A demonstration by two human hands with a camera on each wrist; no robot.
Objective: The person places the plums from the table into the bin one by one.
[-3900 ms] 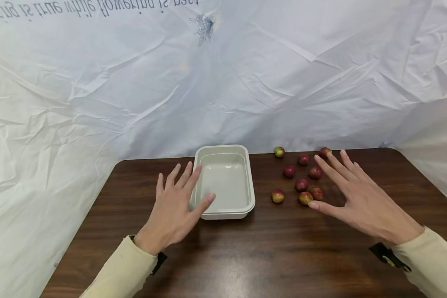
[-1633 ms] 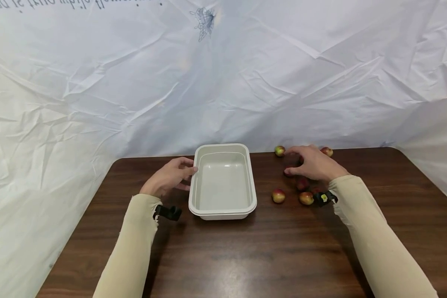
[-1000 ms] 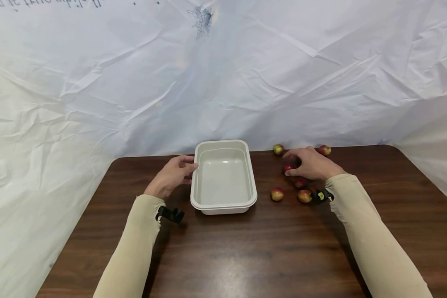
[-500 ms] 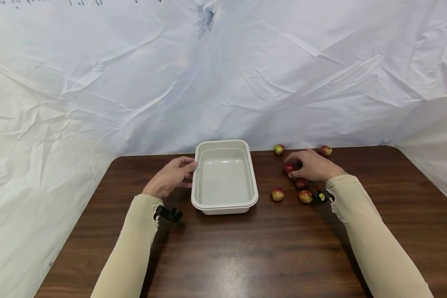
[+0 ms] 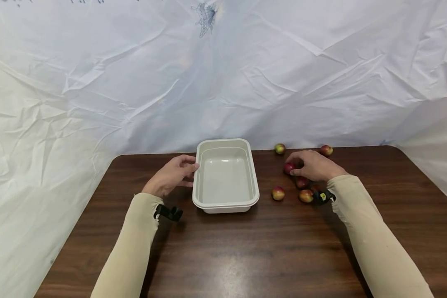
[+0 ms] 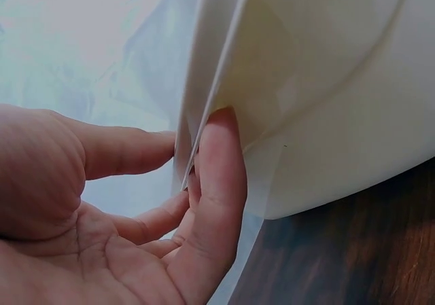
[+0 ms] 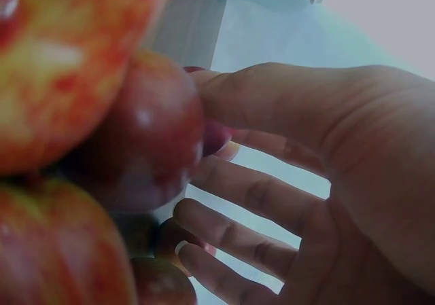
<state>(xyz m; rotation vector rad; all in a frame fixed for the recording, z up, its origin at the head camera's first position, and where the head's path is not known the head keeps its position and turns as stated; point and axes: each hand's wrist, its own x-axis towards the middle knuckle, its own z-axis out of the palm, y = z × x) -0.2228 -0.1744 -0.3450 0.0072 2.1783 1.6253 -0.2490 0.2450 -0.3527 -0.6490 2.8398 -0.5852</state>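
My left hand [image 5: 171, 176] pinches the left rim of a pale rectangular plastic basin [image 5: 225, 205]. In the left wrist view, the thumb presses one side of the basin's rim [image 6: 197, 94] and the fingers curl against the other. To the right, my right hand [image 5: 314, 166] reaches down among loose plums. Its thumb and index finger are around a dark red plum [image 5: 288, 168], which rests low at the table. The right wrist view shows this plum [image 7: 217, 137] mostly hidden behind a nearer plum [image 7: 153, 132], with the remaining fingers spread beyond.
Nearby on the brown table [image 5: 223, 252] are a yellow-red plum [image 5: 278, 193], another by the wrist strap [image 5: 306, 195], a dark one [image 5: 302, 182], and a greenish one [image 5: 279, 149] and a red one [image 5: 326, 150] at the back edge. White cloth [image 5: 223, 82] hangs behind.
Both hands were spread in the air first. The left has come down onto the basin's rim; the right has lowered among the plums, its thumb and index finger lately coming round one.
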